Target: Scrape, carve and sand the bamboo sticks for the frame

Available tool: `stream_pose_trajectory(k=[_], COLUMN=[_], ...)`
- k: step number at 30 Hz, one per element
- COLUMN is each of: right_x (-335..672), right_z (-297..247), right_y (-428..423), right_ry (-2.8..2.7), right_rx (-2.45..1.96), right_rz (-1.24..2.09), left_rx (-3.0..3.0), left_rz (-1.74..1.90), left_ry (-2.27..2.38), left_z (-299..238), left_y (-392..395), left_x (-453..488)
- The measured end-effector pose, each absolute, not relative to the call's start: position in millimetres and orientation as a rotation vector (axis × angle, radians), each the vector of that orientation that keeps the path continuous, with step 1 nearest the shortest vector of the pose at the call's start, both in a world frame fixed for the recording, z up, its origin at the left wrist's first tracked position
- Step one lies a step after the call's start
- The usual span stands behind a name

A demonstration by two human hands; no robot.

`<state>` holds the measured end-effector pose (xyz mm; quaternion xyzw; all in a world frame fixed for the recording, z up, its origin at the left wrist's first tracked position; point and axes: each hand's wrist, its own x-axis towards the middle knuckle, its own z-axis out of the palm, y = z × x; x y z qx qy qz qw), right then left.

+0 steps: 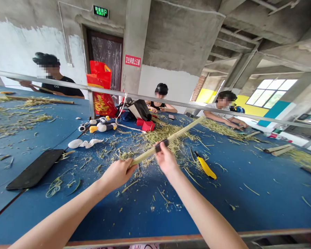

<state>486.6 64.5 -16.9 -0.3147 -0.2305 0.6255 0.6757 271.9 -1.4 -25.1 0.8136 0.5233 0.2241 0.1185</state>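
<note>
A long pale bamboo stick (pixel 185 129) slants up to the right above the blue table. My left hand (pixel 118 174) is closed around its lower end. Farther up, my right hand (pixel 167 159) pinches a dark strip (pixel 161 145) wrapped around the stick; whether it is sandpaper or another material I cannot tell. To the right of my hands lies a yellow-handled tool (pixel 206 166) with a dark tip, its kind unclear. Beneath the stick a heap of pale green shavings (pixel 163 136) covers part of the table.
The blue table (pixel 248 207) carries a black flat pad (pixel 36 169), plush toys (pixel 102 125), a white squeezed tube-like thing (pixel 84 143) and a red bag (pixel 101 93). A metal rail (pixel 134 95) crosses behind. Three people sit beyond it. Bamboo pieces (pixel 280 149) lie at right.
</note>
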Motion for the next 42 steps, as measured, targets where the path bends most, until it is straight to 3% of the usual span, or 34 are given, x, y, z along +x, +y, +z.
stream_pose_trajectory(k=[4,13,22,32,36,42], right_x=[451,522,449,540,520,455], right_z=[-32,8,-28,19,9,-19], right_y=[51,82,50,90,80,43], right_ry=[-0.564,-0.456,-0.509,-0.29,-0.391,-0.741], right_rx=[-0.744,-0.692,-0.758,-0.871,-0.824,-0.644], right_rz=[1.665,1.34,1.651,1.31,1.291,1.622], left_rx=[2.495,2.383,2.434,2.505,2.321,1.678], left_rz=[0.638,0.702,0.691,0.639,0.738,0.841], left_ry=[1.672,1.462,1.662,1.575,1.495,1.261], left_z=[-26,-17,-21,-19,-19,-15], left_y=[-2,-4,-6,-8,-9,-8], left_x=[270,274,272,278,279,282])
